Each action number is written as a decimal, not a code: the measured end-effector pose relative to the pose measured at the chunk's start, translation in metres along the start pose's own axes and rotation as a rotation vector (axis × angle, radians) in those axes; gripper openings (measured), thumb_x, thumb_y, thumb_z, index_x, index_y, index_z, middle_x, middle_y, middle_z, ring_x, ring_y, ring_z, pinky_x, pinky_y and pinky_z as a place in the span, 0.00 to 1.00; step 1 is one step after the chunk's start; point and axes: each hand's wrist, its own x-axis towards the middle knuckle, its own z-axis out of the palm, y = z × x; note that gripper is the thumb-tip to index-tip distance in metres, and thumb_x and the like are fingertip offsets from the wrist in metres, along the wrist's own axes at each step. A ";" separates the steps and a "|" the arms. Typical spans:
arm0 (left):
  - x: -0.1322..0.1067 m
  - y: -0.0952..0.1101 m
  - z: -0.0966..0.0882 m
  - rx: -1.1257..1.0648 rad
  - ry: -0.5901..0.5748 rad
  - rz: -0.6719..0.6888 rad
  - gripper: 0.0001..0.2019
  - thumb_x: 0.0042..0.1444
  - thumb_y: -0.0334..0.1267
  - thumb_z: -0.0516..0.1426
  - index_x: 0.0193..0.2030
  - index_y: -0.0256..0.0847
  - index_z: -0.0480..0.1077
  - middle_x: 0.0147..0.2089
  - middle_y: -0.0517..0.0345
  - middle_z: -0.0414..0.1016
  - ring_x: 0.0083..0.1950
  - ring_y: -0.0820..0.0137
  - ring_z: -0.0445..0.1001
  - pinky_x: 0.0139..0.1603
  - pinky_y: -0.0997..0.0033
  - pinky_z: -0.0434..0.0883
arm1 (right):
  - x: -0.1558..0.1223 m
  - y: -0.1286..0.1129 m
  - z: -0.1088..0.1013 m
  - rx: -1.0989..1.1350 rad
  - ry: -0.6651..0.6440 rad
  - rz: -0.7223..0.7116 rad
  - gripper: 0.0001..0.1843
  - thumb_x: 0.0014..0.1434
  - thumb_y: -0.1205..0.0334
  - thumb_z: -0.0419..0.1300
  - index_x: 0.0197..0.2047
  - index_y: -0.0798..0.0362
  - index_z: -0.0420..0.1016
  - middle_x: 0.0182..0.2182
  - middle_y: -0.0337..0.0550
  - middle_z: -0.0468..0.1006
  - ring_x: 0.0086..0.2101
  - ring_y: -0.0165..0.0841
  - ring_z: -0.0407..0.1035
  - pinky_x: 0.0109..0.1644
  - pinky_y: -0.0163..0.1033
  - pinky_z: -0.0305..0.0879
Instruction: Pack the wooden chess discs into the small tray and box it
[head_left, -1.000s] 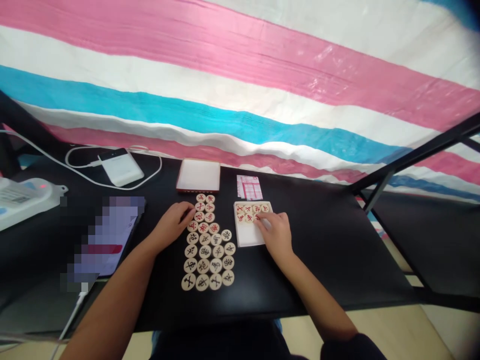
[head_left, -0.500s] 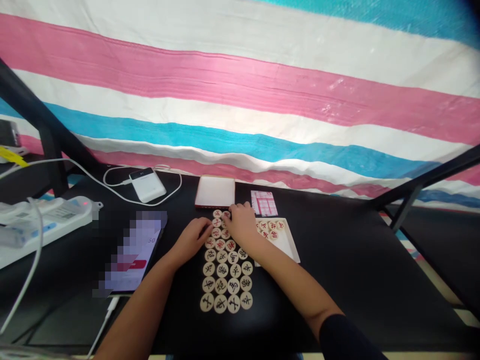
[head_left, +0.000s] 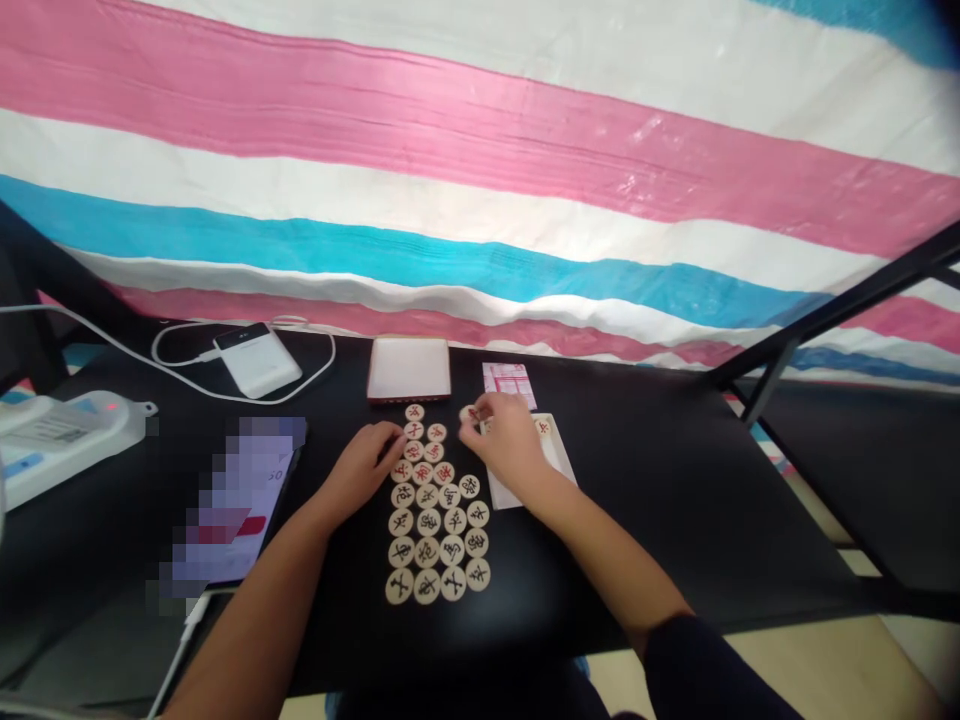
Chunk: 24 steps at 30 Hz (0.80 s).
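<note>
Xiangqi pieces (head_left: 428, 522), round and pale wooden with black or red characters, lie in rows on the black table. Beside the upper left edge of these rows rests my left hand (head_left: 365, 460), its fingers loosely curved and apart, the tips by the red-lettered pieces. My right hand (head_left: 504, 440) pinches one red-lettered xiangqi piece (head_left: 470, 413) between thumb and fingers, over the left rim of a shallow white box tray (head_left: 556, 460). One more piece (head_left: 542, 428) shows inside that tray; my hand covers much of the rest.
Behind the rows stands a box lid (head_left: 409, 368) with a white inside. A pink-and-white printed card (head_left: 508, 382) lies behind the tray. To the left are a phone (head_left: 240, 500) on a cable, a white power bank (head_left: 257, 360) and a power strip (head_left: 67, 440). Striped sheeting (head_left: 450, 220) hangs behind.
My right hand has moved right from the top of the rows to the tray, with a piece now pinched in it. The upper right of the rows has a gap. The view has shifted.
</note>
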 end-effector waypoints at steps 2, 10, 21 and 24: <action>0.000 0.001 0.000 0.004 -0.004 -0.005 0.14 0.58 0.46 0.46 0.34 0.40 0.66 0.31 0.55 0.71 0.35 0.65 0.67 0.38 0.65 0.64 | -0.019 0.025 -0.015 -0.002 0.080 0.037 0.05 0.49 0.61 0.56 0.28 0.53 0.69 0.26 0.43 0.73 0.31 0.35 0.62 0.38 0.39 0.58; 0.001 0.002 -0.001 0.043 -0.010 -0.029 0.15 0.58 0.48 0.45 0.34 0.40 0.65 0.30 0.55 0.70 0.34 0.65 0.67 0.37 0.67 0.64 | -0.062 0.086 -0.018 -0.260 0.105 0.106 0.08 0.53 0.62 0.53 0.32 0.56 0.72 0.28 0.47 0.73 0.31 0.37 0.60 0.36 0.40 0.57; -0.001 0.002 0.001 0.048 -0.001 -0.014 0.15 0.58 0.47 0.44 0.35 0.40 0.66 0.32 0.55 0.71 0.34 0.65 0.67 0.38 0.66 0.64 | -0.061 0.087 -0.013 -0.230 0.147 0.049 0.12 0.58 0.61 0.50 0.36 0.53 0.75 0.26 0.46 0.73 0.30 0.37 0.59 0.36 0.41 0.56; -0.001 0.003 0.000 0.038 0.004 -0.005 0.15 0.58 0.47 0.44 0.35 0.40 0.66 0.31 0.54 0.71 0.34 0.65 0.67 0.39 0.65 0.64 | -0.060 0.088 -0.012 -0.231 0.154 0.040 0.12 0.57 0.63 0.51 0.35 0.53 0.76 0.27 0.45 0.73 0.30 0.37 0.58 0.35 0.40 0.56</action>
